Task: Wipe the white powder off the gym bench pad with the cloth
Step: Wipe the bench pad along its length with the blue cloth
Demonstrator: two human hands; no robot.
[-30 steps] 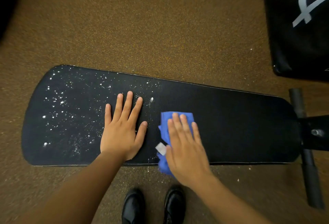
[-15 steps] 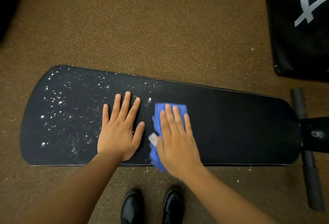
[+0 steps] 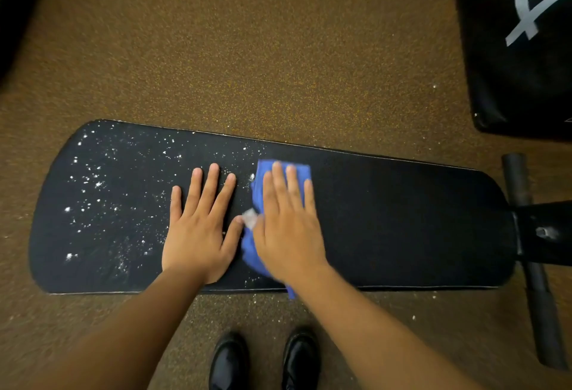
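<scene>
A long black bench pad (image 3: 402, 219) lies across the view. White powder (image 3: 96, 191) speckles its left part; the right part looks dark and clean. My left hand (image 3: 201, 228) rests flat on the pad, fingers spread, holding nothing. My right hand (image 3: 288, 228) presses flat on a blue cloth (image 3: 263, 172) just right of the left hand. A small white tag (image 3: 250, 217) on the cloth shows between the two hands. Most of the cloth is hidden under the palm.
Brown speckled floor (image 3: 278, 64) surrounds the pad, with powder specks near the front edge. A black padded object with white lettering (image 3: 520, 42) stands at the top right. The bench's black frame and roller bar (image 3: 535, 281) sit at the right end. Two black shoes (image 3: 263, 361) are below.
My right hand has slid the cloth to the left and up the pad, closing up beside the left hand. The left hand has stayed flat in place.
</scene>
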